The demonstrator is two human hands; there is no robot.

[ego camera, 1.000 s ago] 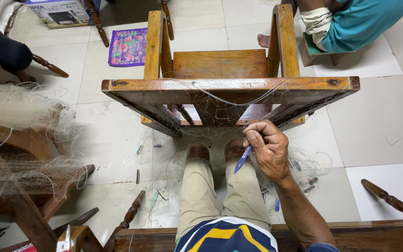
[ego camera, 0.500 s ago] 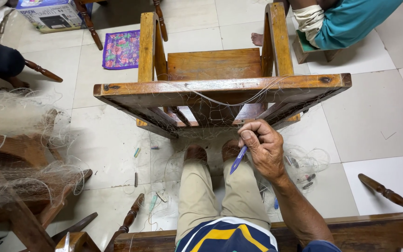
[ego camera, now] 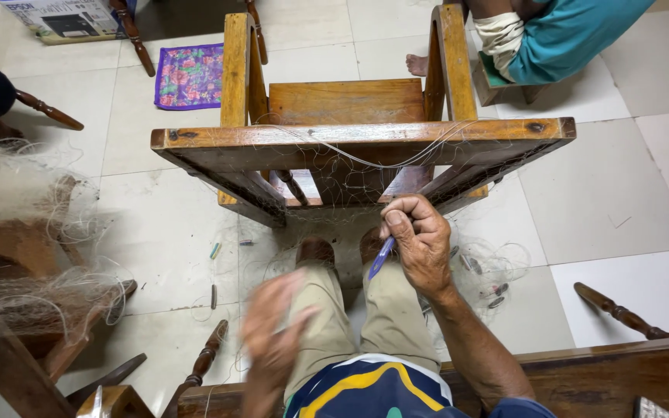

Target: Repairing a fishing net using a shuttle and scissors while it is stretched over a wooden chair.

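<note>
The right hand (ego camera: 421, 246) is closed in a fist around a slim blue netting needle (ego camera: 381, 258), its tip pointing down toward the person's knees. The fist sits just below the front rail of a wooden frame (ego camera: 361, 144), where thin pale fishing net (ego camera: 365, 159) is draped across the wood and hangs beneath it. The left hand (ego camera: 272, 334) is lower and to the left, over the left thigh, so blurred that whether its fingers are open or closed cannot be told, and nothing clear shows in it. The two hands are well apart.

The person sits with legs in khaki trousers (ego camera: 327, 325) stretched forward, feet just under the frame. Loose net with small dark weights (ego camera: 495, 292) lies on the white tiled floor (ego camera: 621, 209) beside the right forearm. A few short sticks lie on the tiles to the left of the legs.

Further left, a heap of pale net (ego camera: 17, 232) is piled over dark wooden furniture. Beyond the frame, a purple flowered cloth (ego camera: 190, 76) lies flat on the floor. At the top right, another person in teal clothing (ego camera: 574, 35) sits on a low stool, one bare foot on the tiles
</note>
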